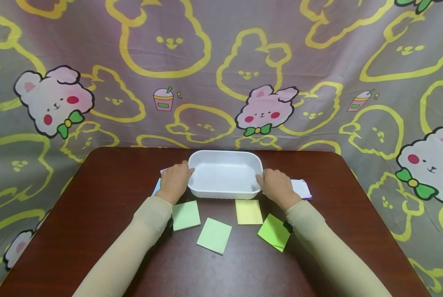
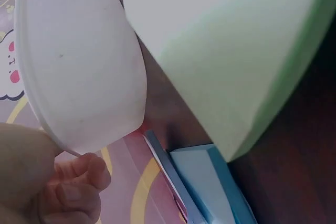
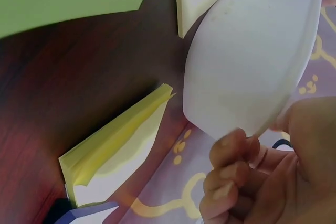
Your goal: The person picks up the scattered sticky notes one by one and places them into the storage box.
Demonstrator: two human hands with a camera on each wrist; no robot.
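A white rectangular dish [image 1: 225, 178] with rounded corners stands near the table's far edge. My left hand [image 1: 174, 180] grips its left rim, the thumb over the edge and the fingers curled outside, as the left wrist view shows. At the opposite end my right hand [image 1: 278, 187] pinches the right rim in the same way. Nothing lies inside the dish. In front of it are a yellow sticky-note pad [image 1: 249, 212], two pale green pads, one by my left wrist [image 1: 186, 215] and one nearer me [image 1: 214, 235], and a bright green pad [image 1: 275, 232].
Blue sticky notes [image 1: 156, 187] lie partly hidden beside my left hand. Right of my right hand is a white pad [image 1: 301, 189] with a purple edge. A patterned curtain [image 1: 206, 82] hangs directly behind the brown table [image 1: 95, 198].
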